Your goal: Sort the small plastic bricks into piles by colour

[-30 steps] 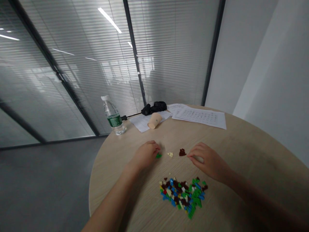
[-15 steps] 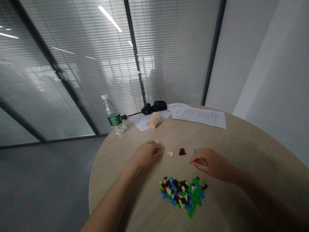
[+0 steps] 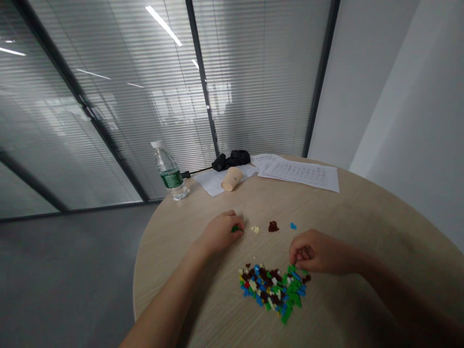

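Observation:
A heap of small mixed bricks, green, blue, brown, cream and red, lies on the round wooden table in front of me. My left hand rests curled on the table with its fingertips closed on a small green brick. My right hand hangs over the heap's right edge, fingers curled and pinching down at the green bricks there. Beyond the heap lie three small sorted lots: a cream brick, a brown cluster and a blue brick.
At the table's far side stand a water bottle, a tipped paper cup, sheets of paper and a black bundle. Glass walls with blinds rise behind the table. Grey floor lies to the left.
My right hand left a blue brick beside the brown cluster and drew back toward me to the heap's right edge. My left hand stayed put on the green brick.

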Motion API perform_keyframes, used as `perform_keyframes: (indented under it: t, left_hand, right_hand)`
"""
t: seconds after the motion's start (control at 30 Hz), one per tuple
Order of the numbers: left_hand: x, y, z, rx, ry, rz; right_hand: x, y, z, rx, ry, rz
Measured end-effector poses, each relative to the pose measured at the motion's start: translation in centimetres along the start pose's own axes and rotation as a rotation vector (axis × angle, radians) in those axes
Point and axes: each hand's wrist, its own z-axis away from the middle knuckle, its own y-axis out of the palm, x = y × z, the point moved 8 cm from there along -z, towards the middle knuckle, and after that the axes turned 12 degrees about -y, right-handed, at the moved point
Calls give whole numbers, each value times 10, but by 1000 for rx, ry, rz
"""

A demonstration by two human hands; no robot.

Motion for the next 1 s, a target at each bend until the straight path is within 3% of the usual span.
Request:
perform_keyframes:
  t: [0.73,1.0]
  left_hand:
    - [1,1,-2,-16,17,18]
    - [-4,-6,0,-49,-12,-22]
  right_hand:
    - [-10,0,2,-11,-6,29]
    - [-11,-23,-2,-234,46,261]
